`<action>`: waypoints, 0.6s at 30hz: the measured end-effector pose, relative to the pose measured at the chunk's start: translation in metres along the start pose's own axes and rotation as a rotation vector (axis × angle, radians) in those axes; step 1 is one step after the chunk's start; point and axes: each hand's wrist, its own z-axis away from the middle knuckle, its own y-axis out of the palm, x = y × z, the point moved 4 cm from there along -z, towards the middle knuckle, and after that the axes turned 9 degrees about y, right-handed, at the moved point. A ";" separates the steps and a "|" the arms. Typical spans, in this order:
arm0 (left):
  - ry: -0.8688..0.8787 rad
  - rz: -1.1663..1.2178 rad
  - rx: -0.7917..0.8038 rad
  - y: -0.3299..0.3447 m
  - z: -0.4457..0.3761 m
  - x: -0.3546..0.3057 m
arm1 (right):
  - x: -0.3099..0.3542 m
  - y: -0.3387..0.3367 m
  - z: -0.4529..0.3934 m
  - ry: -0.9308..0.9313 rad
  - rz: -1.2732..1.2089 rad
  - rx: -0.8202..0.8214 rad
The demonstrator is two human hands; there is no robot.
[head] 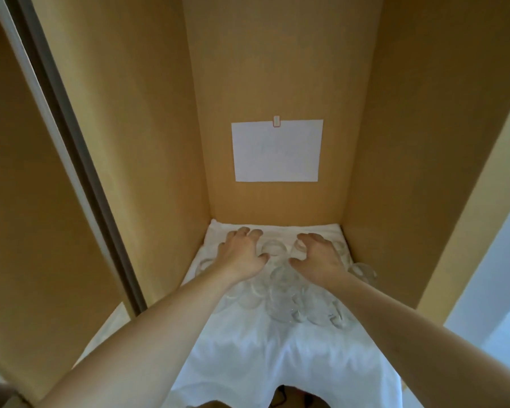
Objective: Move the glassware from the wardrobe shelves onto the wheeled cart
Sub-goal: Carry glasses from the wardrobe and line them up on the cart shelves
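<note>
Several clear glasses (283, 290) stand close together on a white cloth (265, 354) that covers a shelf inside the wooden wardrobe. My left hand (242, 254) hovers over the glasses at the back left, fingers spread and curled downward. My right hand (318, 256) reaches over the back right glasses, fingers also spread and curved. One glass rim (273, 248) shows between the two hands. Whether either hand touches glass under its palm is hidden. The cart is not in view.
Tan wardrobe walls (409, 172) close in on both sides and behind. A white sheet of paper (277, 151) is clipped to the back panel. A sliding door frame (71, 142) runs down the left. The cloth hangs over the shelf's front edge.
</note>
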 end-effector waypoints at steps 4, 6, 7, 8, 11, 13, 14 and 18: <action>0.032 0.039 0.036 0.008 -0.018 0.013 | -0.004 0.005 -0.007 0.061 0.049 -0.025; 0.044 0.057 0.054 0.014 -0.027 0.015 | -0.007 0.008 -0.012 0.080 0.066 -0.025; 0.052 0.062 0.065 0.017 -0.032 0.015 | -0.008 0.009 -0.015 0.086 0.079 -0.029; 0.061 0.064 0.078 0.021 -0.037 0.015 | -0.008 0.009 -0.020 0.090 0.097 -0.034; 0.085 0.053 0.133 0.033 -0.055 0.015 | -0.008 0.010 -0.038 0.078 0.164 -0.013; 0.090 0.044 0.182 0.040 -0.068 0.016 | -0.007 0.012 -0.053 0.068 0.202 0.048; 0.086 0.046 0.207 0.044 -0.074 0.017 | -0.006 0.014 -0.060 0.060 0.216 0.088; 0.081 0.045 0.336 0.060 -0.096 0.019 | -0.005 0.025 -0.083 0.042 0.253 0.272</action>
